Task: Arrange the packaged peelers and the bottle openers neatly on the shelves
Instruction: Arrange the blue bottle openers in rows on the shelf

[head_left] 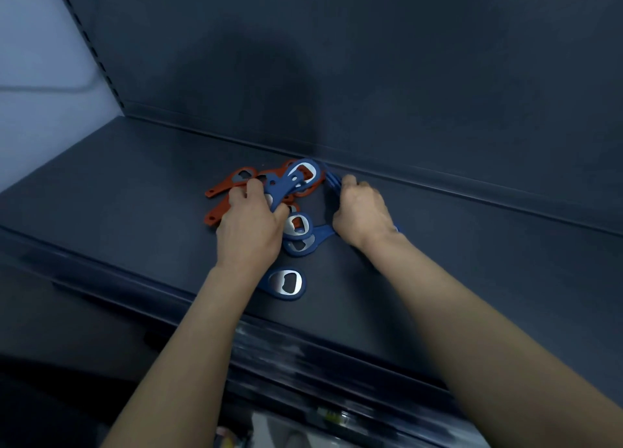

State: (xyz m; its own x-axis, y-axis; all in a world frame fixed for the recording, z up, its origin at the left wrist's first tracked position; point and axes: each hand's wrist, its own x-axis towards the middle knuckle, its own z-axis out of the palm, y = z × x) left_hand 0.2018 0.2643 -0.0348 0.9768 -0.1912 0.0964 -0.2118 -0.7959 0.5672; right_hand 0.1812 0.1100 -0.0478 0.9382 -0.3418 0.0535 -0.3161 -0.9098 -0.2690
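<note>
A loose heap of bottle openers lies on the dark shelf [118, 184]: several orange ones [236, 178] at the left and several blue ones [298, 243] toward the front. My left hand [251, 227] grips a blue opener [291, 178] by its handle, its metal-ringed head tilted up above the heap. My right hand [362, 211] rests to the right of the heap with its fingers closed on blue opener handles [332, 179] near the back wall. One blue opener [286, 284] lies alone by my left forearm. No packaged peelers are in view.
The shelf has a dark back panel [371, 76] and a slotted upright [91, 43] at the left. A price-rail edge [303, 356] runs along the front. A pale wall [33, 76] stands left of the unit. Blurred items show below the shelf.
</note>
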